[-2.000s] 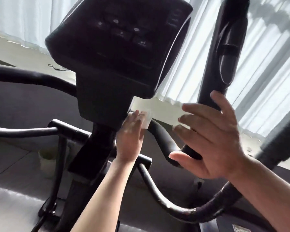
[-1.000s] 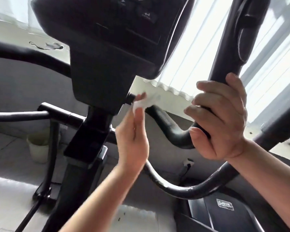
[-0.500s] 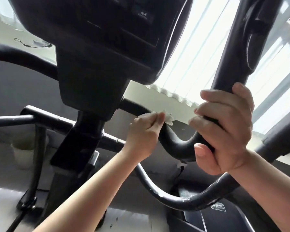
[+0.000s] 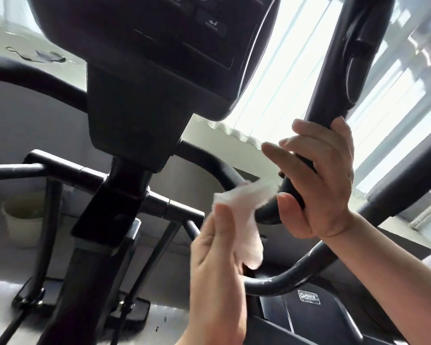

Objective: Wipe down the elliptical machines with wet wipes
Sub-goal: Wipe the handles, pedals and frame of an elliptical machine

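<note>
Nearest, centre: wet wipe (image 4: pixel 244 215) is being pinched by left hand (image 4: pixel 217 265) against curved handlebar (image 4: pixel 224 175). Right, farther: upright handle (image 4: pixel 334 78) is being gripped by right hand (image 4: pixel 319 185). Step judged: handlebar wiping; further strokes along the bar are being called for.

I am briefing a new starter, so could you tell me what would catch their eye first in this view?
First the white wipe at centre, held by the left hand against the curved black handlebar. Beside it, at right, the right hand grips the upright handle. Above looms the dark console, against bright window blinds.
</note>
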